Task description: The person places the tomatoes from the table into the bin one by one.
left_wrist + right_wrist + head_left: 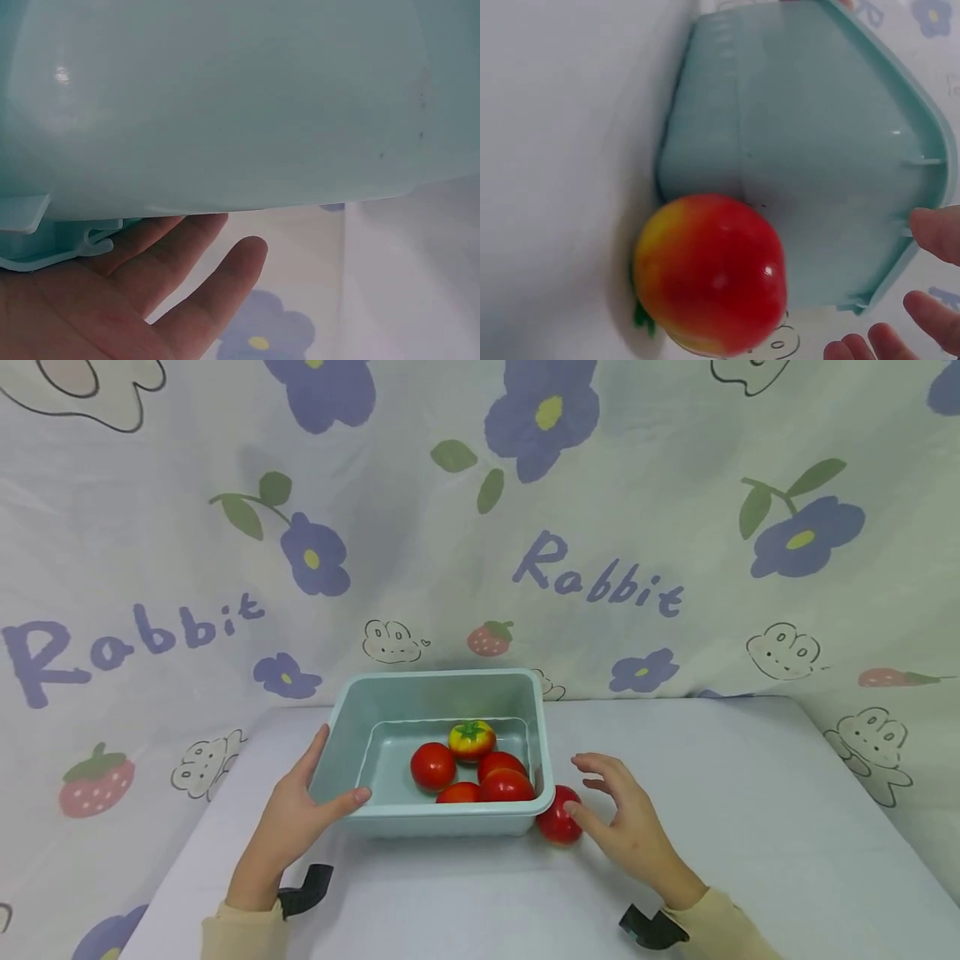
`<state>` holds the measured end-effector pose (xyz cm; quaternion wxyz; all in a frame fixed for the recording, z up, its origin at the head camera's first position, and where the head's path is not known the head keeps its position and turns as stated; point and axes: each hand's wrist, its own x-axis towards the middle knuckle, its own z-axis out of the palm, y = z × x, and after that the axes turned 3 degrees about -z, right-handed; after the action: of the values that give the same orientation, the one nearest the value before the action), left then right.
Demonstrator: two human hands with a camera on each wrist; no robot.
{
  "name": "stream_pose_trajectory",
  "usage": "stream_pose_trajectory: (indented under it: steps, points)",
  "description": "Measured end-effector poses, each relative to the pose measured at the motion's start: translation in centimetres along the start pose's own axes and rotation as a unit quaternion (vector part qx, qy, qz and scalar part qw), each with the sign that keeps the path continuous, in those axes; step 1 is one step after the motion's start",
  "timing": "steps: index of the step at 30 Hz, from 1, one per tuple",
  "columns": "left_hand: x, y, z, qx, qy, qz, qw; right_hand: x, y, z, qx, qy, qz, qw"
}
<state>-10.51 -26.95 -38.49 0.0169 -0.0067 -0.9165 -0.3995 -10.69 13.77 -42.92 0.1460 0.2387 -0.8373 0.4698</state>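
A light blue-green plastic bin (442, 811) stands on the table, several red tomatoes (432, 767) inside. One tomato (472, 740) in it is partly yellow, its green top facing up. My left hand (296, 814) holds the bin's left front corner, thumb over the rim, fingers along the outer side. Another tomato (712, 274), red with a yellow patch, lies on the table against the bin's right front corner. Just right of it is my right hand (618, 818), fingers spread and bent; its thumb overlaps the tomato in the head view, while the right wrist view shows the fingers apart from it.
A white cloth covers the table (720, 793). Behind it hangs a curtain (420, 543) printed with flowers, rabbits and lettering, close to the bin's back edge. Dark wrist mounts (306, 890) sit at both wrists.
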Motion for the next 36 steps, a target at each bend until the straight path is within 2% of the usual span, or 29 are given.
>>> stream_pose_trajectory:
  steps: [5,9,13,22,36]
  points:
    - [0.1,-0.1,0.2,0.001,0.000,-0.002,1.0000,-0.7,0.4,1.0,-0.007,-0.003,0.041,0.9991]
    - [0.1,0.0,0.2,0.006,0.002,-0.003,1.0000,-0.9,0.6,1.7,-0.030,-0.002,0.088,0.9957]
    - [0.1,0.3,0.0,0.010,0.003,-0.008,0.9999,-1.1,0.7,2.1,-0.041,-0.006,0.119,0.9921]
    - [0.0,0.4,-0.1,0.001,0.003,0.000,1.0000,-1.2,1.2,2.7,-0.054,-0.022,0.149,0.9871]
    - [0.1,0.1,0.0,0.008,-0.001,-0.002,1.0000,-1.6,2.2,3.2,-0.049,-0.049,0.154,0.9857]
